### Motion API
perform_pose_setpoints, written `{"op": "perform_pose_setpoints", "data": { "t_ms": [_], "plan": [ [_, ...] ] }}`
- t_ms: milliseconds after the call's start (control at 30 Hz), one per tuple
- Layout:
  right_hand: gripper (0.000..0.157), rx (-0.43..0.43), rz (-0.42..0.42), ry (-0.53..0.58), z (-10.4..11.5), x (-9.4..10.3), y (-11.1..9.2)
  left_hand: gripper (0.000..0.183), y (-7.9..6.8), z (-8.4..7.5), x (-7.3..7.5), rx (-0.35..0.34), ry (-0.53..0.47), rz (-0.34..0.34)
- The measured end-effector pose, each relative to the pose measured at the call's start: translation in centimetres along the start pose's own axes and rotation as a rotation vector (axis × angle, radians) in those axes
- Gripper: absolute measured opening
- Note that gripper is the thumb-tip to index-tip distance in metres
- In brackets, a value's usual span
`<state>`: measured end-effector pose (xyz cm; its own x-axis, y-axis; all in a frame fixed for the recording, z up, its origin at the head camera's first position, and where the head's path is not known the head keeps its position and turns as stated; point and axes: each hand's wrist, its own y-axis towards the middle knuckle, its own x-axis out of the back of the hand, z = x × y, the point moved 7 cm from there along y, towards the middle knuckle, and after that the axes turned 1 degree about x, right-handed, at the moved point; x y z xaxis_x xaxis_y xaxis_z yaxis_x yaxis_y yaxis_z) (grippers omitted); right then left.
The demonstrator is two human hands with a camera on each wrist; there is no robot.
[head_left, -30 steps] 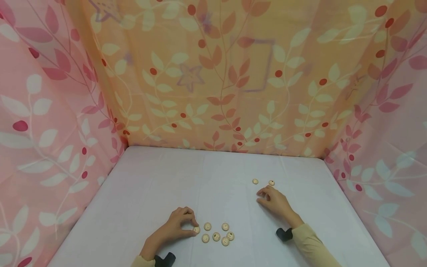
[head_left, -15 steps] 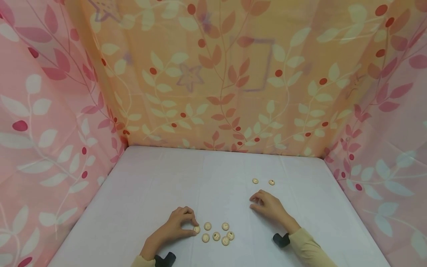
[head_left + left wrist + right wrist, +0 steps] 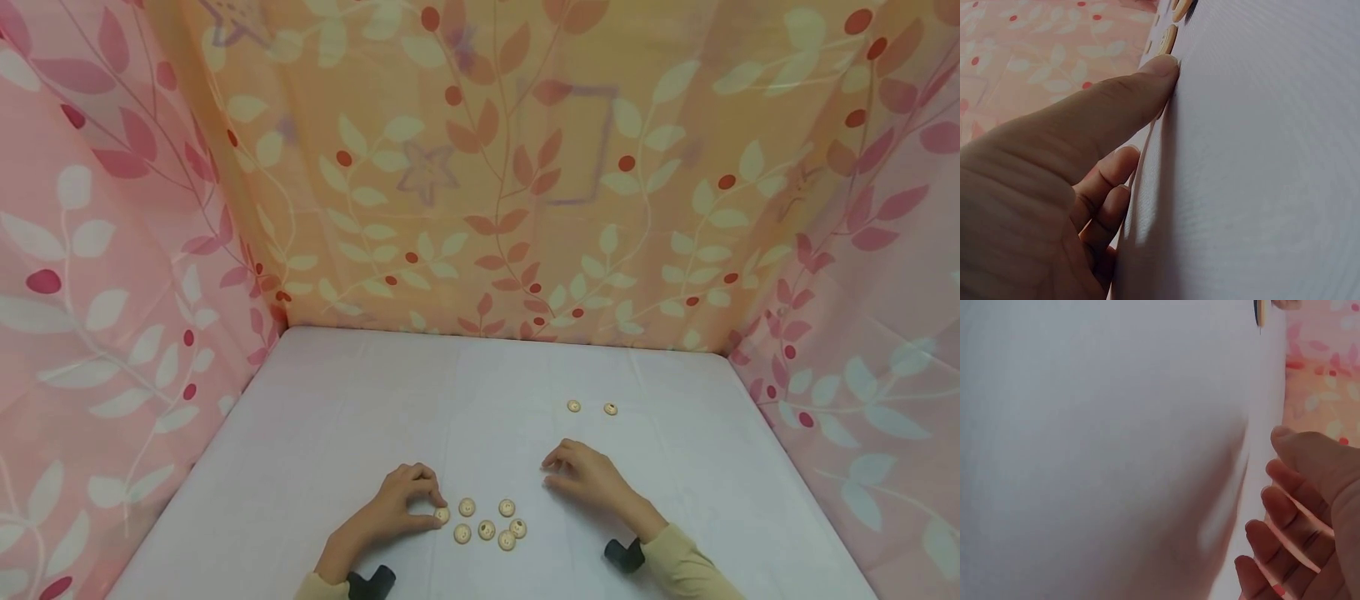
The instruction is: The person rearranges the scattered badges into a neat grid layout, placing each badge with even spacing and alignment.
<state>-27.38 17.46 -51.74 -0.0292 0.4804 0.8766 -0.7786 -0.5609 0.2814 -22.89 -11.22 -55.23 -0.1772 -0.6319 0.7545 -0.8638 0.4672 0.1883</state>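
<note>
With thumb and forefinger, my left hand [image 3: 401, 502] pinches a round wooden button [image 3: 442, 515] lying on the white table [image 3: 360, 400]. Just right of it lies a loose group of several similar buttons, among them a front one [image 3: 462, 534] and a back one [image 3: 467, 507]; a pair at the group's right side touch or overlap. In the left wrist view the thumb [image 3: 1116, 100] covers most of the pinched button. My right hand [image 3: 588, 477] hovers to the right of the group, fingers loosely bent, holding nothing; the right wrist view shows its fingers [image 3: 1285, 550] apart.
Two more buttons, a left one [image 3: 573, 406] and a right one [image 3: 611, 409], lie farther back on the table, beyond my right hand. Patterned curtains [image 3: 480, 208] enclose the table at the back and both sides. Each wrist carries a black camera mount [image 3: 625, 555].
My right hand has moved left and toward me, away from the two far buttons and nearer the group. My left hand stays in place on its button.
</note>
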Motion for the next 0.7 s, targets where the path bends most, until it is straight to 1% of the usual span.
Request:
{"op": "perform_pose_setpoints", "data": {
  "t_ms": [100,367,533,700],
  "plan": [
    [0.017,0.028,0.031,0.017,0.8,-0.3,0.0,0.019,0.0,-0.1,0.1,-0.014,0.006,-0.01],
    [0.017,0.132,0.075,0.09,2.5,-0.9,-0.2,0.019,0.0,-0.1,0.0,-0.015,0.009,-0.01],
    [0.017,0.174,0.144,0.132,3.2,-1.7,-0.4,0.018,0.0,-0.1,-0.1,-0.013,-0.004,-0.002],
    [0.02,0.205,0.199,0.168,3.9,-2.4,-0.6,0.019,0.0,-0.1,0.0,-0.029,0.004,-0.018]
  ]
}}
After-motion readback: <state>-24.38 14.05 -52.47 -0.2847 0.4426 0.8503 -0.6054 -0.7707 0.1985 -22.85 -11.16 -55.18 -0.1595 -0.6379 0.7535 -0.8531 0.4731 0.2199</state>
